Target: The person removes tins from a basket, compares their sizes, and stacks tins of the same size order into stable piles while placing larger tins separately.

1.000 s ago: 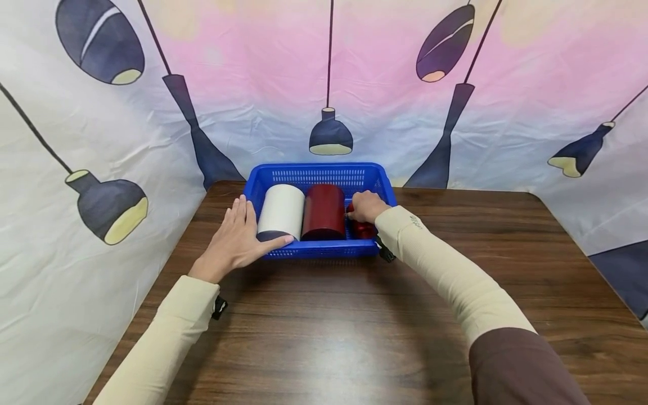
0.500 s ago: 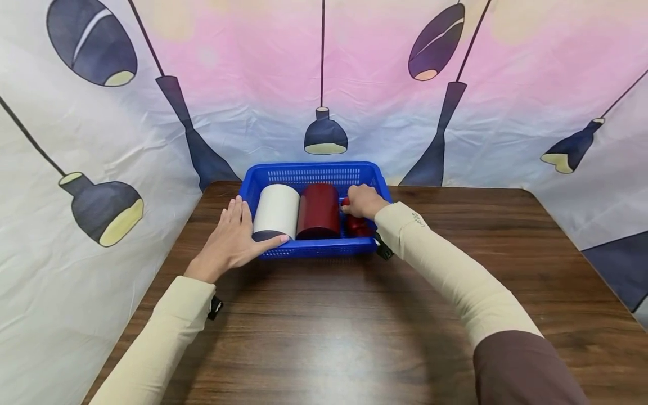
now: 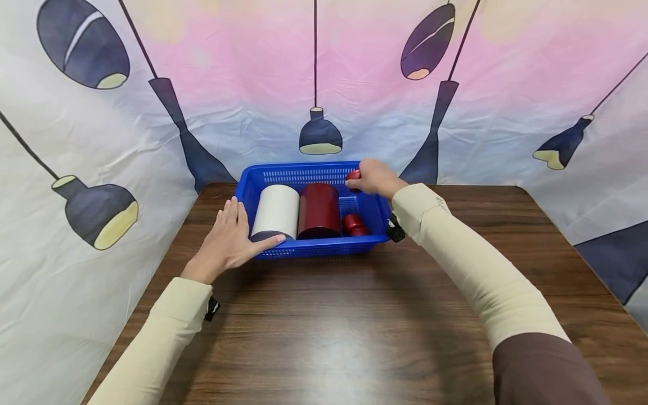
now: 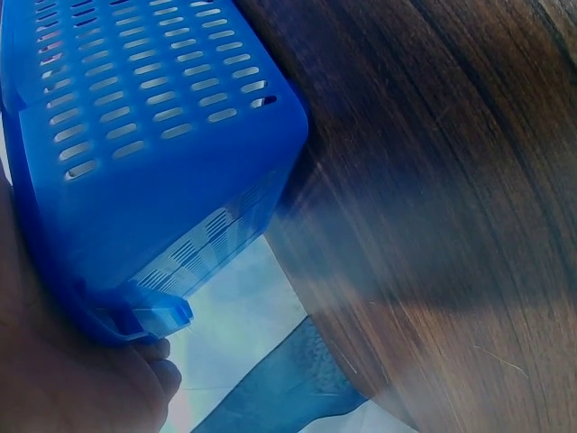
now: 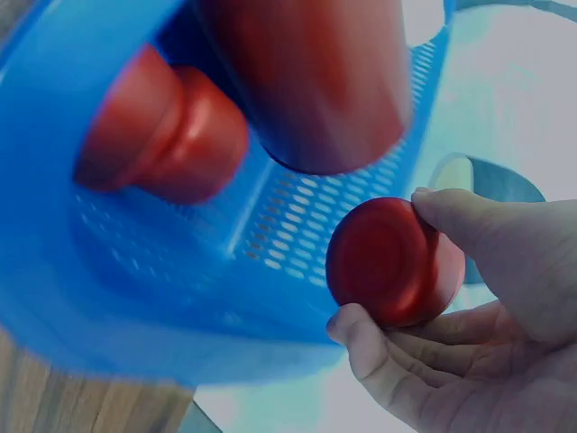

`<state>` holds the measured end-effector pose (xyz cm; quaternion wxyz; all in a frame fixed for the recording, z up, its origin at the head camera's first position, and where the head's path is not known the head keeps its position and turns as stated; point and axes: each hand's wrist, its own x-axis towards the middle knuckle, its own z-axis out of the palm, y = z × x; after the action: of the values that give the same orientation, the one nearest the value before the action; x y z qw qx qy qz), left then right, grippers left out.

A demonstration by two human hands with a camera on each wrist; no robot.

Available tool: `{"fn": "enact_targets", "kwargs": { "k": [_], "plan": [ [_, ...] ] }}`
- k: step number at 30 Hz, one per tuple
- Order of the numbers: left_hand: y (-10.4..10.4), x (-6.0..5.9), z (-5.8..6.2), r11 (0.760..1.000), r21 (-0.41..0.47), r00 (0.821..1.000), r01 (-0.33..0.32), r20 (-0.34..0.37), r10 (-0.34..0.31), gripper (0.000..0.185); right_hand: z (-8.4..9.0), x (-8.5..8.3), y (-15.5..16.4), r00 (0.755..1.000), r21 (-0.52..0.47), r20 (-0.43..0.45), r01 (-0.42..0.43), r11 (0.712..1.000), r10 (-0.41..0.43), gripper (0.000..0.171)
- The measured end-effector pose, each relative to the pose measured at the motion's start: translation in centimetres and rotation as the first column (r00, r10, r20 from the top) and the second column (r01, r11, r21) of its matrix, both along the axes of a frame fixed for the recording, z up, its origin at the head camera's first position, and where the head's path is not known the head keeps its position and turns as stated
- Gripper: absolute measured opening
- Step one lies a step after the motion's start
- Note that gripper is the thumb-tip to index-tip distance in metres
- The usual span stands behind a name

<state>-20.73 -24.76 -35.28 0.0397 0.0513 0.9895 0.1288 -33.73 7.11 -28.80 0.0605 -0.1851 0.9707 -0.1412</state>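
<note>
My left hand [image 3: 230,239] rests with straight fingers on the left front corner of a blue plastic basket [image 3: 314,244], thumb along its front rim. In the right wrist view, my right hand [image 5: 487,298] grips a small round red metallic-looking container [image 5: 388,262] between thumb and fingertips. The head view has this hand over the basket's back right corner. Below it, another small red piece with a narrowed middle [image 3: 354,224] lies at the basket's right front. A white cylinder [image 3: 277,211] and a larger dark red cylinder [image 3: 320,210] lie side by side in the basket.
The basket stands near the back of a dark wooden table [image 3: 324,326]. Behind the table hangs a pale cloth [image 3: 243,129] printed with dark lamps. Slotted holes run along the basket's wall [image 4: 135,99].
My right hand has lifted the small red container up and back from the basket's right side, uncovering the other red piece. The left hand stays on the basket's corner; the view has shifted slightly.
</note>
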Motion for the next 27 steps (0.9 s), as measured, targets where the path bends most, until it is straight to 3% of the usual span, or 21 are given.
{"fn": "enact_targets", "kwargs": {
  "k": [12, 27],
  "plan": [
    [-0.5, 0.1, -0.2, 1.0, -0.002, 1.0, 0.0, -0.005, 0.0, 0.132, 1.9, 0.3, 3.8, 0.996, -0.097, -0.042, 0.07, 0.993, -0.075, 0.038],
    [-0.4, 0.0, 0.0, 1.0, -0.002, 1.0, 0.003, -0.008, -0.003, 0.132, -0.5, 0.9, 8.7, 0.982, -0.122, 0.0, 0.189, 0.974, -0.19, 0.043]
  ]
}}
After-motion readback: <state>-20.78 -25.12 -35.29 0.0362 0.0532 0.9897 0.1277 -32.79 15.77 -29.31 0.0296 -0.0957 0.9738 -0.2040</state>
